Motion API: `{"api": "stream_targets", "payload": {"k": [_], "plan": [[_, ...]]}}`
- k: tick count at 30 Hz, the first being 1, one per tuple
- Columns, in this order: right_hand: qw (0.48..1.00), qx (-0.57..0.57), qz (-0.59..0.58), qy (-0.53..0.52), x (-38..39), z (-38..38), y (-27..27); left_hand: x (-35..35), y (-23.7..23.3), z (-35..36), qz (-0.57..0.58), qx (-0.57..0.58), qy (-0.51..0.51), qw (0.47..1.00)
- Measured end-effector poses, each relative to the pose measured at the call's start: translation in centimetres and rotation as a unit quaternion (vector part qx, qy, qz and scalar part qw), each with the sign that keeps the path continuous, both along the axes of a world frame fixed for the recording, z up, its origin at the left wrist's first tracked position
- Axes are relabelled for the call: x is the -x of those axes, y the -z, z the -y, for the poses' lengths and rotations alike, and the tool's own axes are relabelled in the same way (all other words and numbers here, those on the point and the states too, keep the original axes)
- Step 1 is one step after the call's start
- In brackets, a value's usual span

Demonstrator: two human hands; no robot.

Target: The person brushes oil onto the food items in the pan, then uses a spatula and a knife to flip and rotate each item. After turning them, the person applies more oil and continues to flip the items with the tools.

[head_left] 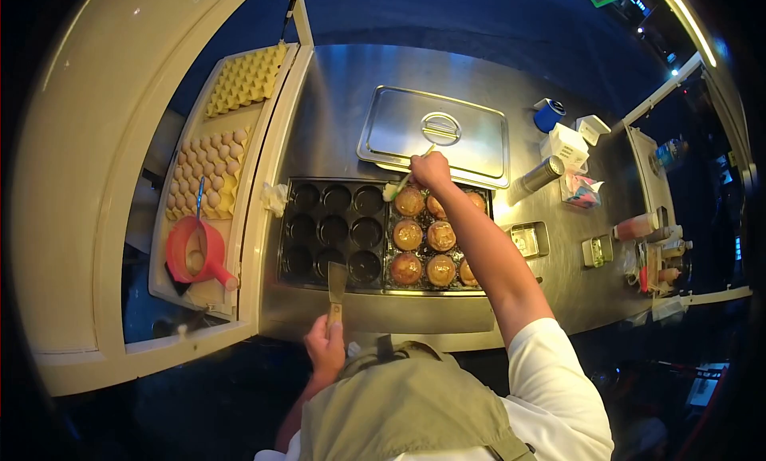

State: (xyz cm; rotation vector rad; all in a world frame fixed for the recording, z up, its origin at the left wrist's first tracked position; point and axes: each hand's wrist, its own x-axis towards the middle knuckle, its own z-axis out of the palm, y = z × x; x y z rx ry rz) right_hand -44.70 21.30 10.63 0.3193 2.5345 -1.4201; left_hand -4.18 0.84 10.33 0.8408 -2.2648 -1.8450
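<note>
Steel worktop (335, 102) carrying black round-welled griddle (317, 215); browned round cakes (408, 234) fill its right half. My right hand (431, 170), fingers pinching a white-tipped brush (396, 187), is over the far cakes. My left hand (325, 349), fingers wrapped round a wooden-handled metal scraper (337, 292), is at the griddle's near edge.

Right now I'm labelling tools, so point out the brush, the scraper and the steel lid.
brush (392, 191), head view, on its bristles
scraper (337, 281), head view, on its blade
steel lid (440, 128), head view, on its centre handle
</note>
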Motion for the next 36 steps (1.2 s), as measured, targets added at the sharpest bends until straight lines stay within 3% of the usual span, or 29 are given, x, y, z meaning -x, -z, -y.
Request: {"api": "stream_targets", "payload": {"k": [1,3,5,7,11,13,15,17,19,21,23,25,26,27,29,36], "plan": [[1.0,-0.029,0.008,0.0,0.6,-0.4,0.7,0.2,-0.2,0.0,0.001,0.006,0.001,1.0],[0.978,-0.115,-0.161,-0.063,2.5,-2.9,5.3,0.3,-0.2,0.1,-0.013,-0.002,-0.011,1.0],[0.964,-0.209,-0.136,-0.087,3.0,-4.8,3.1,0.1,-0.3,0.2,-0.027,-0.011,-0.025,0.999],[0.983,-0.172,-0.032,0.049,4.3,-6.4,2.2,0.0,-0.4,0.5,-0.012,-0.029,-0.038,0.999],[0.985,-0.16,-0.001,0.069,4.7,-10.4,1.3,-0.1,0.4,0.5,-0.022,-0.014,-0.025,0.999],[0.969,-0.237,-0.043,0.046,3.8,-12.5,1.2,-0.1,0.2,0.0,-0.012,-0.033,-0.032,0.999],[0.97,-0.236,-0.032,0.056,3.0,-14.8,2.1,0.4,-0.5,-0.7,-0.014,-0.037,-0.025,0.999],[0.975,-0.2,-0.095,0.026,2.6,-17.6,4.7,0.7,-0.7,-1.4,-0.014,-0.043,-0.018,0.999],[0.975,-0.193,-0.105,0.032,0.4,-18.2,2.7,0.9,-0.7,-1.7,-0.005,-0.052,0.006,0.999],[0.955,-0.224,-0.194,0.023,-1.2,-18.7,1.3,1.1,0.1,-1.9,-0.021,-0.035,0.021,0.999],[0.963,-0.191,-0.173,0.075,-0.9,-20.7,3.5,1.1,0.6,-2.2,-0.036,-0.018,0.035,0.999],[0.957,-0.212,-0.199,0.013,-1.6,-22.1,3.5,1.2,0.5,-2.5,-0.044,0.02,0.055,0.997],[0.98,-0.099,-0.102,0.139,-1.7,-22.5,3.5,1.2,0.5,-2.7,-0.046,0.022,0.06,0.997],[0.979,-0.098,-0.103,0.143,-2.7,-22.3,2.4,1.1,0.4,-3.0,-0.041,0.025,0.06,0.997],[0.972,0.049,-0.09,0.211,-5.0,-22.1,0.8,0.8,0.5,-3.4,-0.038,0.029,0.064,0.997],[0.977,-0.015,-0.052,0.205,-7.8,-23.9,2.4,0.7,-0.6,-4.8,-0.024,-0.003,0.063,0.998]]}}
